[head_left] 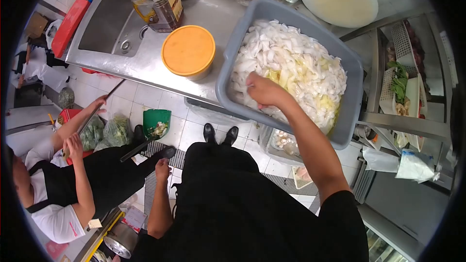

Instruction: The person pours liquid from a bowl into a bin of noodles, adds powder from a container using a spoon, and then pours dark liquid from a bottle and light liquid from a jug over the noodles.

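Right hand [264, 90] has curled fingers; their grip I cannot tell. Beneath them are glossy white sliced pieces [310, 63], inside grey rectangular plastic tub [352, 60]. Left hand [163, 169] is loosely clenched.

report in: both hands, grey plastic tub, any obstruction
Right hand in pale glossy strips, grey rectangular plastic tub; left hand hangs low; tub unobstructed.

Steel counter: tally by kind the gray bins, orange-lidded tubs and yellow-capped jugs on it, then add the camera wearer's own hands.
Gray bin: 1
Orange-lidded tub: 1
Yellow-capped jug: 1
Wearer's own hands: 2 (right hand among the white strips, left hand outside the bin)
Total: 5
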`<state>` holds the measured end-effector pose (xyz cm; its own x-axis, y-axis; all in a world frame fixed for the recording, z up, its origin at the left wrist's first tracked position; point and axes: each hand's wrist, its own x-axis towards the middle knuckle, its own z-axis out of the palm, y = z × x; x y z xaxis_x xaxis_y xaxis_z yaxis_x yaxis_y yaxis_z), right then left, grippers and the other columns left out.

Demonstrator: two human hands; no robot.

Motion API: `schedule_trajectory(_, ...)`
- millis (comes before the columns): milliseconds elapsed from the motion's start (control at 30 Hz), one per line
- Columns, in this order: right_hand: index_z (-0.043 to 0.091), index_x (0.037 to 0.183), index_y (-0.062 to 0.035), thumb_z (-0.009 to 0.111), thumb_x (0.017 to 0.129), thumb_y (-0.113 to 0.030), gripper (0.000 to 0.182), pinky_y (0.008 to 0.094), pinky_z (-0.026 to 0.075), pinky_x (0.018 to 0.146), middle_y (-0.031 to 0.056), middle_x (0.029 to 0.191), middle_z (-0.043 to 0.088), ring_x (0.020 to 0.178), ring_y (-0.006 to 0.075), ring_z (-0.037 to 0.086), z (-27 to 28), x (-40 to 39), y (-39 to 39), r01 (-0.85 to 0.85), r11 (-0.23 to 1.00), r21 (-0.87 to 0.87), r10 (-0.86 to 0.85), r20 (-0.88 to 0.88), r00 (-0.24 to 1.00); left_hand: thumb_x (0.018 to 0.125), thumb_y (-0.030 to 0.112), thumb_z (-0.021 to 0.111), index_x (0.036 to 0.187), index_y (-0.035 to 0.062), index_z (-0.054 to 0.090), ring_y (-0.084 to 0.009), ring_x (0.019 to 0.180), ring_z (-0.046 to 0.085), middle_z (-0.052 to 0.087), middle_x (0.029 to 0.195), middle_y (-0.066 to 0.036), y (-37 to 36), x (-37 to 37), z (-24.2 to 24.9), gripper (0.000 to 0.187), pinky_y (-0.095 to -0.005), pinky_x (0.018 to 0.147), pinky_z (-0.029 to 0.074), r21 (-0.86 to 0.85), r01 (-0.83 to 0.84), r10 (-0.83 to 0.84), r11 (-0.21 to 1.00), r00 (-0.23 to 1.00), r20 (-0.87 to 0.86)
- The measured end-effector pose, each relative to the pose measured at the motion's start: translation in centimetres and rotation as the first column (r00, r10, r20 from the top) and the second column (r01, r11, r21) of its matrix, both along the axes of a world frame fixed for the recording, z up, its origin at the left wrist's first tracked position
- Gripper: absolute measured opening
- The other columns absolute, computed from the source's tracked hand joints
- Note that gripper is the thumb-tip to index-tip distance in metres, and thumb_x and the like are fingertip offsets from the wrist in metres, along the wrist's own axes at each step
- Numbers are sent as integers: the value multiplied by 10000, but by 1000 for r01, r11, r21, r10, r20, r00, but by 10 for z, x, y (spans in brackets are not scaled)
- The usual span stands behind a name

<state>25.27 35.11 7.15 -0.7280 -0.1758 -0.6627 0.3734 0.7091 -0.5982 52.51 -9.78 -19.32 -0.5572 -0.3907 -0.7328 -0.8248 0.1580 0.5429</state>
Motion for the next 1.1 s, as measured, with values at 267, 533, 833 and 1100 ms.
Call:
schedule_trajectory(267,463,1113,-33,483,857,-100,265,281,385,421,111,891,657,456,111,458,33,-31,-16,31,960,-277,-1,107,994,943,245,555,1127,88,600,-115,566,565,618,851,-25,-17,-31,-6,246,-248,463,448,133,-50,41,990,997,72)
schedule_trajectory(533,632,1101,-37,622,832,-153,294,379,512,773,138,961,702,819,293,666,43,-18,2,11,930,368,129,-355,926,926,340,565,1219,110,558,-131,660,584,607,969,-27,-33,-58,-12,373,-283,524,483,186,-40,16,982,992,128)
schedule_trajectory(833,501,1334,9,572,815,-158,550,344,518,551,164,869,671,560,223,612,-5,-33,-17,8,993,117,4,-109,994,925,392,571,1268,121,530,-172,726,596,615,1057,-47,-42,-73,-15,439,-340,615,501,197,25,-54,980,988,146)
schedule_trajectory(1100,505,1363,-72,631,809,-227,590,381,538,758,170,992,691,848,305,685,-2,-62,27,67,954,292,96,-511,854,936,336,580,1090,92,588,-124,530,560,574,720,-28,-31,-79,-21,289,-257,444,467,166,-17,1,986,996,93)
